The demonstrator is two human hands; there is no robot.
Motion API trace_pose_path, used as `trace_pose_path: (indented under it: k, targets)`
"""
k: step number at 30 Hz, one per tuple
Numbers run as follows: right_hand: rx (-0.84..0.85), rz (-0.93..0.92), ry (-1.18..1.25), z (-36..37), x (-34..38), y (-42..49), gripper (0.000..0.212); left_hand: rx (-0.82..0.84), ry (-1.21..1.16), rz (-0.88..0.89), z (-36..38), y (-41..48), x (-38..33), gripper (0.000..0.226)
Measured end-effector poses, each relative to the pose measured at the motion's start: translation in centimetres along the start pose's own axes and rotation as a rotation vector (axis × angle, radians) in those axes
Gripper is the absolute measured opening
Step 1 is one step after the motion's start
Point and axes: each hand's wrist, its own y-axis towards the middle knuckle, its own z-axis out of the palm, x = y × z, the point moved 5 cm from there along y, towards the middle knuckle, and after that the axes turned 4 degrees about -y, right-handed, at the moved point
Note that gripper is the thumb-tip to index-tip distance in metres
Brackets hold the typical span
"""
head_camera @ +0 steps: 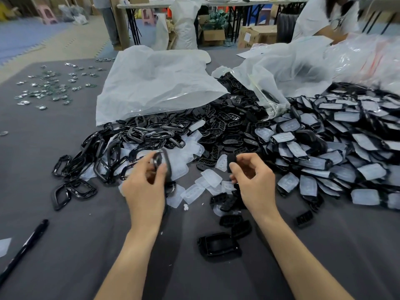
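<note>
two parts are in my hands right now, one in each. my left hand (144, 187) has its fingers curled round a black frame (168, 165), held up just over the near edge of the heap. something roundish sits against my thumb too, but it's too blurred to say what. my right hand (253, 182) pinches a small black piece (231, 162) between thumb and forefinger, with the other fingers curled loosely beneath. the two parts are near each other but apart, not yet joined, so i'd judge i'm midway through putting one unit together.

as for how far along the job is: to my right lies a wide spread of padded shells (335, 148), black with a clear pad on each. they look to me like finished ones, and there are a great many.

plenty is left, though. loose frames (112, 148) are heaped at my left, translucent pads (194, 191) lie scattered between and beyond my hands, and black button plates (220, 126) spill from under the plastic bag (155, 83) behind them. an open black shell (218, 245) lies close to me on the grey table cloth (86, 267), near my right forearm. my guess is a good share is done and a good share is to go; i can't put it closer than that.

off to my left are a pen (26, 245) and, farther back, small metal bits (49, 87).
</note>
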Motion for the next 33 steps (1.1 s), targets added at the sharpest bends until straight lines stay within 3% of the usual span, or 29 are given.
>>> trace_pose_path:
  k: [3,7,11,21,28,33]
  targets:
    - [0.156,0.147,0.329,1.4,0.2,-0.8,0.020,0.267,-0.223,-0.063,3.2,-2.1,-1.1,0.036]
    - [0.286,0.108,0.353,2.4,1.0,-1.6,0.024,0.447,-0.458,-0.200,5.2,-3.8,-1.7,0.035]
    - [0.323,0.123,0.415,2.1,1.0,-1.4,0.026,0.451,-0.514,-0.236,5.0,-3.7,-1.5,0.028]
    - [0.345,0.179,0.434,2.3,0.6,-1.3,0.010,0.420,-0.520,-0.232,4.6,-3.8,-1.5,0.035]
    - [0.282,0.176,0.438,1.7,0.1,-0.7,0.019,0.485,-0.605,-0.271,5.2,-3.8,-1.5,0.029]
    - [0.215,0.205,0.512,1.3,0.0,-0.3,0.030,0.333,-0.704,-0.371,4.7,-3.0,-0.5,0.025]
